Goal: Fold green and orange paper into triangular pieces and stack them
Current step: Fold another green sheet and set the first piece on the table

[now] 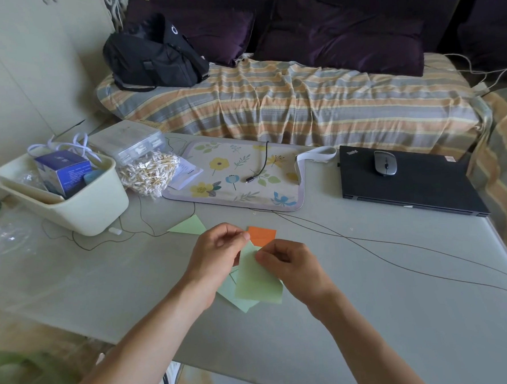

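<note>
One folded green triangle (189, 226) lies finished on the grey worktop (371, 288), left of and beyond the hands. No stack exists yet, so most of the task seems left to do. The left hand (217, 253) and right hand (292, 263) both pinch the top edge of a pale green paper sheet (259, 280), lifted near the middle. More green paper (238, 299) lies beneath it; an orange sheet (262, 235) shows just behind the fingers, flat and uncreased.

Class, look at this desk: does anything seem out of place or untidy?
Mildly: a bag of cotton swabs slumps against the cream bin, a loose cable lies across the floral mat, and a mouse sits on the closed laptop.
</note>
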Action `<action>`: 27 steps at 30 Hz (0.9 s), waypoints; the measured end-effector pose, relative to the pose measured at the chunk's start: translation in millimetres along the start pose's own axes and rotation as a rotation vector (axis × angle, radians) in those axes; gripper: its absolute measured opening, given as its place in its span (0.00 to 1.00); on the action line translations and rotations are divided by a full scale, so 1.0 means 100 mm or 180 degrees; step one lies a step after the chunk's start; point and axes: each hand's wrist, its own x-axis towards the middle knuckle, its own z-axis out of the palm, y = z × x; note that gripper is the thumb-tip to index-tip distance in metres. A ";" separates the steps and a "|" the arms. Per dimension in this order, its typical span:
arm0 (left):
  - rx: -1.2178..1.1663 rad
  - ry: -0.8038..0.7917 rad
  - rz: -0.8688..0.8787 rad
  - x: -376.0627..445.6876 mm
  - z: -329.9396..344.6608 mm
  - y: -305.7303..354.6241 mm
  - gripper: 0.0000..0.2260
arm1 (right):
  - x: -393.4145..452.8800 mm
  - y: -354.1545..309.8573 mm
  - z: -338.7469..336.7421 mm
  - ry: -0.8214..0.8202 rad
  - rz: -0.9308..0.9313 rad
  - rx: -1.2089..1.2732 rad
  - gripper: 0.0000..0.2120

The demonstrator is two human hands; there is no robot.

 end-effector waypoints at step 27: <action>0.0732 -0.0269 -0.0420 0.00 -0.04 -0.07 0.03 | 0.03 0.04 -0.02 0.0197 0.0452 0.0712 0.07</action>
